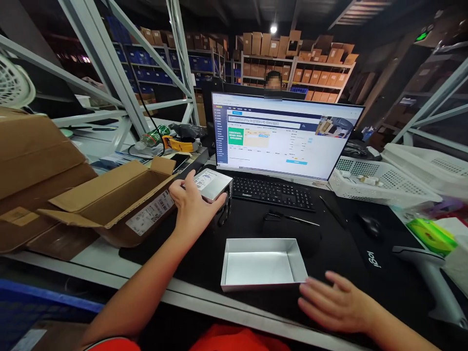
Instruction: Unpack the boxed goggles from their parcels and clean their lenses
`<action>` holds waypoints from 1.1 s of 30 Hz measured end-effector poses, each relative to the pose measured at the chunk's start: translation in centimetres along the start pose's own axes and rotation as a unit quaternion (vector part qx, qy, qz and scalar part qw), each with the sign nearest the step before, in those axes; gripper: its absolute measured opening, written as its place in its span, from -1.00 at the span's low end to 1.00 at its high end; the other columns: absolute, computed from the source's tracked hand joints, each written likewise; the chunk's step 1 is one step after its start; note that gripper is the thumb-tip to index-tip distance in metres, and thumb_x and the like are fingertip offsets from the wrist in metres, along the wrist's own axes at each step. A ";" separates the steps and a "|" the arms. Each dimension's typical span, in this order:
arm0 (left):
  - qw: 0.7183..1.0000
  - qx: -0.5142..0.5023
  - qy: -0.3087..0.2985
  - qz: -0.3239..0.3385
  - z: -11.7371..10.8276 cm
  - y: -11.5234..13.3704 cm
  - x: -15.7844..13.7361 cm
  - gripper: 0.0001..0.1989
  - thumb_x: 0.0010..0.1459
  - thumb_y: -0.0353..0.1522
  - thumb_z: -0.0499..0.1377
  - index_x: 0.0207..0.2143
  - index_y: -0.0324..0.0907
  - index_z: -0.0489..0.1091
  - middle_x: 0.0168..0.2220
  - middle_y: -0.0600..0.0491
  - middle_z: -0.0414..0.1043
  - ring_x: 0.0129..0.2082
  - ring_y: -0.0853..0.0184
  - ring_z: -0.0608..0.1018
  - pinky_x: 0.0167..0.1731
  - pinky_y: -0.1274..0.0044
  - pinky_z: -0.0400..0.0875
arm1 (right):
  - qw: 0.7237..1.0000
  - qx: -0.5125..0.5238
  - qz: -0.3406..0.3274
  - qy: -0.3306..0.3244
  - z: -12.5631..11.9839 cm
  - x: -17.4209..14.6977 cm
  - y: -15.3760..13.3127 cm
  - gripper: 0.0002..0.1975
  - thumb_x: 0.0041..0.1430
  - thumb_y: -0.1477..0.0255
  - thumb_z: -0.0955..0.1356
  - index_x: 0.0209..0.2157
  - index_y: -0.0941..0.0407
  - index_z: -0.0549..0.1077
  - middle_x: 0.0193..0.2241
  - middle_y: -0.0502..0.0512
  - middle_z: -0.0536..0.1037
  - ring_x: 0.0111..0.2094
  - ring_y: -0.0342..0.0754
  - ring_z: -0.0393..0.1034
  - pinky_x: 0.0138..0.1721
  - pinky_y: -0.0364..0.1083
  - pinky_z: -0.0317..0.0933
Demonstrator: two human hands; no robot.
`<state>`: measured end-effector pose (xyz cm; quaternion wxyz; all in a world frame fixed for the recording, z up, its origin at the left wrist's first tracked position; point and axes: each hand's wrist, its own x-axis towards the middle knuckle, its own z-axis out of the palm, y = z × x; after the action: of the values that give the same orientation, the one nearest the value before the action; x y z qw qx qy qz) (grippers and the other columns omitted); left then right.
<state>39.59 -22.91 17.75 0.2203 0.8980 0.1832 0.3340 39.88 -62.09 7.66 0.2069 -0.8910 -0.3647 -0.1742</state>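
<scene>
At the left edge of the frame we see large brown cartons, and just right of them an open cardboard box [117,202] with a printed label on its flap, resting on the worktop [98,253]. Behind it, in the upper left, grey metal racking [106,53] crosses in front of shelves of blue bins. Toward the centre, a black mat covers the worktop, with a black keyboard [274,191] below a lit monitor [281,136]; a person sits behind the monitor, mostly hidden. To the right stand white perforated baskets [380,180], then a black mouse [371,225], and a grey handheld scanner [429,273] lies at the lower right edge.

The small grey box [212,184], with a white label on top, sits left of centre, between the cardboard box and the keyboard, on something dark we cannot make out. Our left hand [192,204] lies directly against it. The open grey tray [261,263], empty and shallow, rests on the mat in the lower centre, just left of our right hand [338,302].

Our left hand curls part-way round the near corner of the small grey box, thumb and fingers on its sides. Our right hand is flat and spread, fingers loosely apart, holding nothing; its fingertips sit at the tray's lower right corner, though we cannot tell whether they touch it.
</scene>
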 end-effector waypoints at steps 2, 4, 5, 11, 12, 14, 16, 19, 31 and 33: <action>1.000 -0.002 0.000 0.004 0.2 -0.3 -0.1 -0.01 0.01 -0.13 0.40 0.35 -0.16 -0.05 0.16 -0.20 -0.09 0.28 -0.08 0.11 0.31 0.11 0.11 | 0.999 0.011 0.046 -0.009 -1.0 2.7 1.6 -0.46 0.15 0.23 0.40 0.18 -0.11 0.39 0.07 0.05 0.56 0.15 0.13 0.42 0.03 0.08 0.44; 1.000 0.004 0.001 0.010 0.3 -0.6 -0.2 -0.01 0.01 -0.13 0.40 0.35 -0.17 -0.04 0.20 -0.23 -0.12 0.31 -0.10 0.09 0.33 0.09 0.08 | 0.994 0.031 0.098 -0.021 -1.8 5.2 3.4 -0.49 0.18 0.22 0.38 0.18 -0.06 0.41 0.11 0.10 0.53 0.16 0.16 0.41 0.07 0.13 0.41; 1.000 0.005 0.002 0.015 0.2 -0.8 -0.3 -0.02 0.02 -0.12 0.40 0.35 -0.18 -0.03 0.22 -0.25 -0.15 0.32 -0.12 0.07 0.33 0.07 0.06 | 0.990 0.051 0.128 -0.040 -2.0 6.3 4.3 -0.49 0.20 0.22 0.37 0.18 -0.04 0.41 0.14 0.13 0.51 0.17 0.17 0.40 0.11 0.15 0.39; 0.966 -0.103 0.091 0.220 -1.7 -2.2 -3.6 -0.21 0.23 0.06 0.11 0.35 -0.12 -0.02 0.33 -0.27 -0.19 0.38 -0.14 0.01 0.37 -0.01 -0.07 | 0.939 0.153 0.210 -0.225 0.1 10.4 7.5 -0.58 0.28 0.25 0.30 0.09 0.09 0.53 0.03 0.17 0.60 0.02 0.07 0.53 0.09 0.02 0.39; 0.948 -0.143 0.056 0.279 -2.0 -2.5 -4.7 -0.22 0.25 0.11 0.05 0.35 -0.09 -0.03 0.32 -0.26 -0.09 0.36 -0.11 0.09 0.36 0.00 0.00 | 0.940 0.144 0.206 -0.231 0.4 10.9 7.7 -0.61 0.29 0.24 0.29 0.04 0.08 0.56 -0.01 0.14 0.62 0.00 0.07 0.54 0.06 0.02 0.40; 0.904 -0.193 -0.097 0.368 -2.4 -3.0 -7.2 -0.17 0.19 0.16 0.07 0.34 -0.08 0.02 0.31 -0.27 0.02 0.32 -0.08 0.21 0.28 0.05 0.23 | 0.943 0.118 0.200 -0.238 0.7 11.5 7.7 -0.62 0.31 0.21 0.27 0.01 0.04 0.58 -0.02 0.11 0.63 0.00 0.09 0.53 0.06 0.04 0.38; 0.858 -0.175 -0.248 0.414 -2.3 -3.2 -9.4 -0.16 0.04 0.10 0.28 0.26 -0.09 0.19 0.35 -0.29 0.02 0.32 -0.14 0.24 0.21 0.04 0.33 | 0.947 0.087 0.196 -0.239 0.7 12.0 7.5 -0.62 0.33 0.18 0.27 0.02 0.01 0.57 -0.02 0.09 0.63 0.00 0.11 0.52 0.04 0.05 0.36; 0.838 -0.112 -0.311 0.435 -1.5 -3.4 -11.3 -0.57 0.03 -0.23 0.40 -0.05 -0.11 0.45 0.31 -0.21 0.18 0.32 -0.12 0.27 0.28 -0.08 0.17 | 0.952 0.035 0.198 -0.231 0.5 12.7 7.0 -0.67 0.32 0.22 0.30 0.01 -0.01 0.57 -0.08 0.10 0.65 -0.07 0.11 0.54 -0.05 0.01 0.36; 0.852 -0.175 -0.259 0.420 0.8 -3.1 -11.2 -0.87 0.18 -0.41 0.30 -0.44 -0.20 0.46 0.23 -0.15 0.30 0.27 0.05 0.34 0.35 0.06 0.16 | 0.992 -0.040 0.113 -0.024 -4.0 12.5 -3.1 -0.43 0.41 0.01 0.14 -0.47 0.09 0.45 -0.54 0.04 0.52 -0.52 -0.12 0.34 -0.48 -0.14 0.02; 0.861 -0.177 -0.243 0.410 1.0 -3.3 -11.7 -0.87 0.17 -0.42 0.31 -0.44 -0.19 0.47 0.27 -0.15 0.26 0.29 0.01 0.30 0.32 0.05 0.22 | 0.995 -0.078 0.027 -0.046 -2.9 11.5 -6.2 -0.41 0.40 0.00 0.18 -0.57 0.10 0.41 -0.63 0.03 0.46 -0.59 -0.15 0.29 -0.52 -0.12 -0.09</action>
<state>31.38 -26.05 9.29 0.2562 0.8904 -0.3231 0.1926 42.65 -52.88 16.97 0.1240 -0.9211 -0.3349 -0.1553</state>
